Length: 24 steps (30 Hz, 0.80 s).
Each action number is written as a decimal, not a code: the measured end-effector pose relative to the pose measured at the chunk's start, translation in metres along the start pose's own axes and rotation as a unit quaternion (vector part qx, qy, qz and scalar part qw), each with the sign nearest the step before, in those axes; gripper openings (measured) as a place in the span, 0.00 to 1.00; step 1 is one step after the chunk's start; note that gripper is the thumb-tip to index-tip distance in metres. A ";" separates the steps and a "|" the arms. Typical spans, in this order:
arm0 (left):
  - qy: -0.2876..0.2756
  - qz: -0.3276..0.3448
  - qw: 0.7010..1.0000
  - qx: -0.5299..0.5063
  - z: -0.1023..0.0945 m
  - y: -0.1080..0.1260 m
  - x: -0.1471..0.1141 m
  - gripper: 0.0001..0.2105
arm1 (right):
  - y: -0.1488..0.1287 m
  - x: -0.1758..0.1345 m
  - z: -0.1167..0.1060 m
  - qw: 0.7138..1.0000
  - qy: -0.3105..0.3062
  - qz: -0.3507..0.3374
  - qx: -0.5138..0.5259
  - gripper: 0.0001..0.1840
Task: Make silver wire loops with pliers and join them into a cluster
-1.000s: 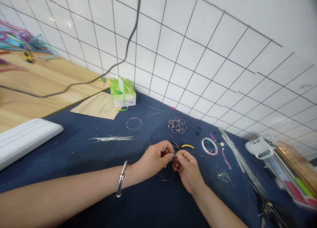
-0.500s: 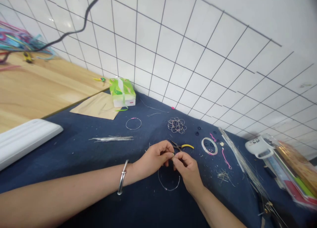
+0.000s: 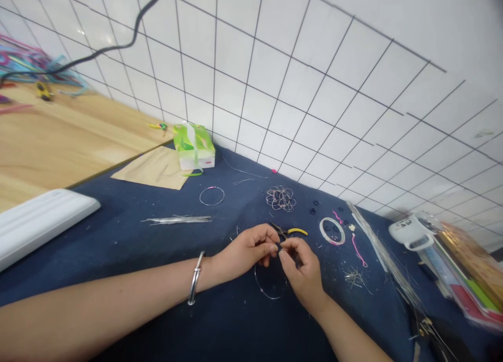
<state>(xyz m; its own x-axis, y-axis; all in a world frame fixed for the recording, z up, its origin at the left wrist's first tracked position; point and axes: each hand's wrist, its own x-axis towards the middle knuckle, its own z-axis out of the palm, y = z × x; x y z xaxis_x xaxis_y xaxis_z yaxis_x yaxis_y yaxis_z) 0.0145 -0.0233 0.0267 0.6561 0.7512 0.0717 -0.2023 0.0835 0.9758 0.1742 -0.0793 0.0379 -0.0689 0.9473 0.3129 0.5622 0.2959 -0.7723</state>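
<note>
Grip: my left hand (image 3: 257, 247) seems pinched on a thin silver wire loop (image 3: 262, 289), near side; right hand's (image 3: 301, 265) hold unclear | closure hidden | far: silver wire rings (image 3: 280, 198), bent | left: straight silver wires (image 3: 178, 220), unbent

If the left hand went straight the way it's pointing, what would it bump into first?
Probably the right hand, which is just ahead of the left hand. It's hard to tell from this one view exactly how close they are.
</note>
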 end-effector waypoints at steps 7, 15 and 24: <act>-0.045 -0.049 0.998 0.025 -0.001 -0.002 -0.002 0.09 | -0.005 -0.001 -0.002 1.000 -0.006 -0.022 -0.011 0.07; -0.076 -0.064 0.993 0.069 0.000 -0.001 0.001 0.09 | -0.004 -0.001 -0.012 0.999 0.038 -0.015 0.011 0.07; -0.049 -0.070 0.990 0.117 0.001 -0.001 0.002 0.09 | 0.001 0.012 -0.026 0.998 -0.046 -0.030 -0.042 0.09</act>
<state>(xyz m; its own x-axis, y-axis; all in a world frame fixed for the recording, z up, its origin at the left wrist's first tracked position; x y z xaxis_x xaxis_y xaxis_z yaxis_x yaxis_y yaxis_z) 0.0162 -0.0223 0.0263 0.7353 0.6752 -0.0594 0.0615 0.0208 0.9979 0.1959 -0.0712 0.0551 -0.1775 0.9367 0.3019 0.6213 0.3446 -0.7037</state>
